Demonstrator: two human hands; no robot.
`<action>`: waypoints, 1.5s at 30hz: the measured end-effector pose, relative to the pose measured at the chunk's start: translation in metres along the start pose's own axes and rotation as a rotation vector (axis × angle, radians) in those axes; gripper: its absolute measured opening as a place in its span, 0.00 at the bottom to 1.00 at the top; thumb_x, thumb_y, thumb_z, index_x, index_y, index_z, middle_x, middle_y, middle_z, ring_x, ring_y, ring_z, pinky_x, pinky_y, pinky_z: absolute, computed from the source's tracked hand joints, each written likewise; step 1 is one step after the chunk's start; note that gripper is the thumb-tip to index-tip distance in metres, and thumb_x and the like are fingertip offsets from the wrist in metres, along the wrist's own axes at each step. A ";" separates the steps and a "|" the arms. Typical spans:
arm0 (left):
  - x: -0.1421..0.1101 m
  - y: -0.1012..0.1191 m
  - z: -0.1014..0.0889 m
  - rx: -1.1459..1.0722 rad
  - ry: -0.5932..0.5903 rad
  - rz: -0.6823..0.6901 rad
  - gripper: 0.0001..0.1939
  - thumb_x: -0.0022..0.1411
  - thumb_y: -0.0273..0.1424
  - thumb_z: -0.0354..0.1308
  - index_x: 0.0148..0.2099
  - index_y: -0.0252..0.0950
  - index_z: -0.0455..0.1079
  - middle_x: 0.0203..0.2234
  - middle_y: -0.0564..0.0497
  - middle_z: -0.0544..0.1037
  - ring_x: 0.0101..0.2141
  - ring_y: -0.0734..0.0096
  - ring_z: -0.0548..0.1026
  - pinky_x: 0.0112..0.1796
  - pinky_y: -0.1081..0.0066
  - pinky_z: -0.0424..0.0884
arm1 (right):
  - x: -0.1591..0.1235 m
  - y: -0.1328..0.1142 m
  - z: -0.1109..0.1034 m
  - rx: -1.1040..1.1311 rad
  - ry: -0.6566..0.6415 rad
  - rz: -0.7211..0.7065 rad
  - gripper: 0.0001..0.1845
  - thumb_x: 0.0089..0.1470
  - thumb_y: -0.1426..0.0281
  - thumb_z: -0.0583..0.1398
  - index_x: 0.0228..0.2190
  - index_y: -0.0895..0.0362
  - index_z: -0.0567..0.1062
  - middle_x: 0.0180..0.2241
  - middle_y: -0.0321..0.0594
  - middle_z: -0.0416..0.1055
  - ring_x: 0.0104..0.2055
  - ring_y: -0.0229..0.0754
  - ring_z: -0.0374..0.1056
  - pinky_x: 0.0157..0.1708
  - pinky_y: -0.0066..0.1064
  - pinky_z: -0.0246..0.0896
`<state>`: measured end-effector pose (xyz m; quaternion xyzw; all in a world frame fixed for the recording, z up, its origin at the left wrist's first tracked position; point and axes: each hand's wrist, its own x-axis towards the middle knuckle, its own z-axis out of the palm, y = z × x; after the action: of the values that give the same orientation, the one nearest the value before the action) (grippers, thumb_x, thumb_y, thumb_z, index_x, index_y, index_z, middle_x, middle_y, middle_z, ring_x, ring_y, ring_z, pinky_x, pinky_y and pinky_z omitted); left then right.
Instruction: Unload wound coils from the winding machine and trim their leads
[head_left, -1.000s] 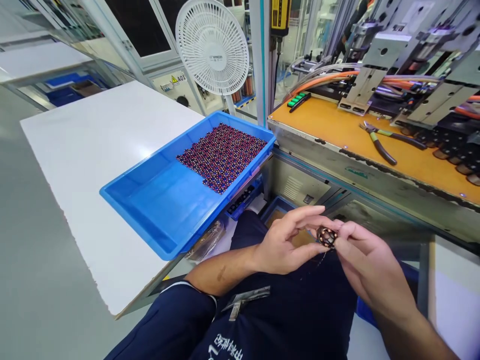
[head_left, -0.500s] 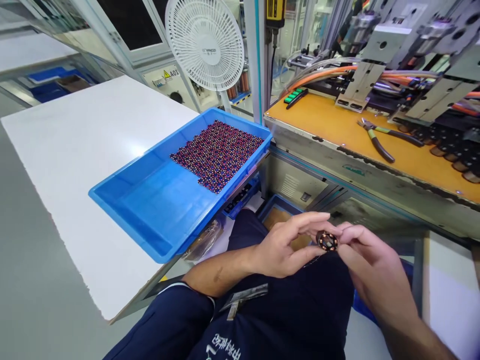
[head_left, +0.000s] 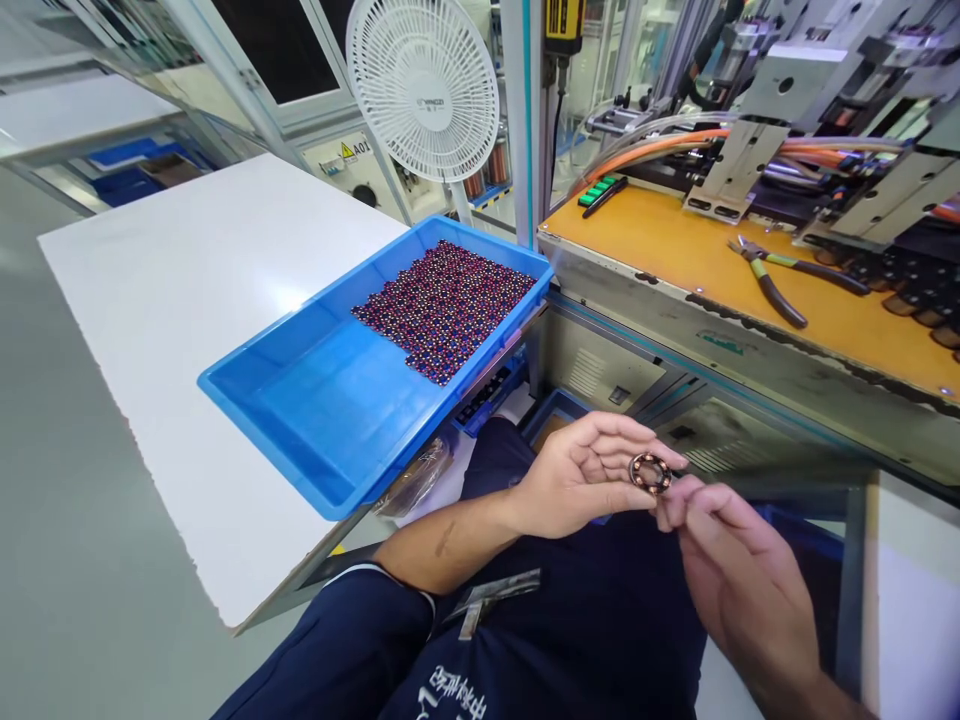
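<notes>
My left hand (head_left: pixel 600 470) holds a small copper-wound stator (head_left: pixel 650 474), gripped between thumb and fingers above my lap. It is a dark ring with copper coils round an open centre, its face turned up toward me. At its lower right edge, the fingertips of my right hand (head_left: pixel 739 565) are pinched together. Whatever lies between those fingertips is too small or hidden to make out. To the left, a blue tray (head_left: pixel 322 420) holds many small round parts (head_left: pixel 457 305) with red, blue and copper spots, packed close together at its far end.
The tray rests on a white table (head_left: pixel 187 270). A white fan (head_left: pixel 427 90) stands behind it. Wire cutters (head_left: pixel 776 275) lie on the orange machine bench (head_left: pixel 667 235), beside metal fixtures and hoses. Below the bench is a cabinet (head_left: pixel 600 365); a white surface (head_left: pixel 915 590) is at right.
The stator has tilted so its open centre shows more. My right hand has shifted slightly down and left, to the ring's lower edge. The whole view has moved a little.
</notes>
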<state>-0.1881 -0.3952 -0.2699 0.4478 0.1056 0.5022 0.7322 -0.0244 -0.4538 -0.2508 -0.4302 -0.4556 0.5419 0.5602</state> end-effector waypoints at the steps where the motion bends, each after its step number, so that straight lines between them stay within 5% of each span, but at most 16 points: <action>1: 0.000 0.001 0.000 -0.015 -0.022 -0.015 0.19 0.56 0.23 0.68 0.49 0.37 0.69 0.44 0.43 0.81 0.39 0.69 0.82 0.42 0.69 0.78 | 0.001 -0.002 -0.006 -0.017 -0.007 -0.002 0.06 0.60 0.69 0.60 0.30 0.54 0.72 0.33 0.39 0.64 0.38 0.40 0.64 0.41 0.31 0.65; 5: 0.002 0.004 0.000 0.032 -0.079 -0.029 0.16 0.54 0.21 0.67 0.46 0.37 0.77 0.47 0.44 0.76 0.41 0.70 0.79 0.46 0.67 0.77 | 0.009 -0.017 -0.019 -0.183 -0.070 0.029 0.04 0.59 0.66 0.62 0.32 0.53 0.73 0.35 0.39 0.65 0.39 0.41 0.64 0.37 0.27 0.66; 9: 0.002 0.005 0.002 0.054 -0.092 -0.079 0.22 0.50 0.20 0.70 0.48 0.39 0.78 0.46 0.48 0.70 0.39 0.74 0.77 0.44 0.68 0.77 | 0.016 -0.033 -0.008 -0.397 -0.120 0.104 0.10 0.59 0.65 0.62 0.27 0.54 0.71 0.32 0.35 0.67 0.33 0.35 0.65 0.32 0.20 0.64; 13: 0.001 0.006 0.004 -0.019 -0.017 -0.152 0.16 0.50 0.22 0.71 0.43 0.36 0.79 0.39 0.49 0.73 0.34 0.76 0.78 0.40 0.72 0.77 | 0.016 -0.036 -0.003 -0.464 -0.148 0.074 0.12 0.61 0.64 0.60 0.27 0.54 0.72 0.31 0.34 0.68 0.32 0.34 0.65 0.32 0.18 0.64; 18: 0.000 0.007 0.003 -0.190 0.080 -0.314 0.19 0.44 0.28 0.75 0.40 0.33 0.77 0.35 0.47 0.80 0.33 0.69 0.81 0.34 0.71 0.78 | 0.016 -0.038 -0.026 -0.555 -0.176 0.130 0.15 0.60 0.61 0.61 0.25 0.55 0.69 0.29 0.35 0.66 0.30 0.36 0.61 0.28 0.22 0.62; 25: 0.000 0.013 0.008 -0.109 0.048 -0.333 0.17 0.45 0.22 0.74 0.40 0.33 0.79 0.34 0.49 0.80 0.34 0.76 0.80 0.40 0.74 0.78 | 0.020 -0.044 -0.027 -0.548 -0.261 0.254 0.17 0.59 0.57 0.61 0.26 0.56 0.70 0.29 0.37 0.65 0.31 0.38 0.61 0.25 0.23 0.59; 33: -0.002 0.022 0.008 -0.097 0.031 -0.440 0.17 0.46 0.24 0.73 0.41 0.33 0.80 0.36 0.49 0.80 0.34 0.76 0.79 0.40 0.75 0.77 | 0.031 -0.051 -0.046 -0.812 -0.282 -0.032 0.10 0.60 0.61 0.61 0.30 0.52 0.71 0.34 0.33 0.70 0.34 0.35 0.65 0.33 0.20 0.63; 36: -0.002 0.022 0.010 -0.109 -0.013 -0.501 0.17 0.46 0.25 0.73 0.41 0.33 0.80 0.34 0.51 0.81 0.32 0.78 0.78 0.40 0.75 0.76 | 0.039 -0.059 -0.039 -0.800 -0.414 -0.175 0.07 0.58 0.62 0.63 0.39 0.49 0.72 0.43 0.34 0.69 0.45 0.37 0.66 0.43 0.22 0.62; 39: -0.002 0.020 0.012 -0.155 -0.035 -0.513 0.16 0.46 0.25 0.74 0.40 0.35 0.80 0.31 0.54 0.80 0.31 0.80 0.78 0.37 0.77 0.76 | 0.047 -0.063 -0.023 -0.758 -0.602 -0.182 0.02 0.60 0.66 0.62 0.35 0.50 0.73 0.39 0.33 0.68 0.42 0.35 0.66 0.42 0.23 0.60; 41: -0.003 0.021 0.011 -0.155 -0.032 -0.504 0.16 0.46 0.25 0.74 0.40 0.35 0.80 0.30 0.54 0.80 0.30 0.80 0.78 0.36 0.78 0.76 | 0.050 -0.062 -0.015 -0.757 -0.583 -0.166 0.07 0.62 0.67 0.61 0.30 0.52 0.71 0.34 0.32 0.68 0.37 0.34 0.66 0.39 0.22 0.60; 45: -0.005 0.024 0.008 -0.119 0.016 -0.473 0.17 0.47 0.24 0.73 0.42 0.33 0.80 0.33 0.51 0.81 0.32 0.78 0.79 0.40 0.76 0.77 | 0.044 -0.056 -0.014 -0.797 -0.341 -0.126 0.11 0.62 0.63 0.60 0.28 0.53 0.69 0.33 0.31 0.68 0.34 0.33 0.65 0.35 0.21 0.61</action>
<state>-0.2004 -0.4015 -0.2486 0.3629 0.1836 0.3257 0.8536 0.0014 -0.4123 -0.1971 -0.4886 -0.7404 0.3518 0.2989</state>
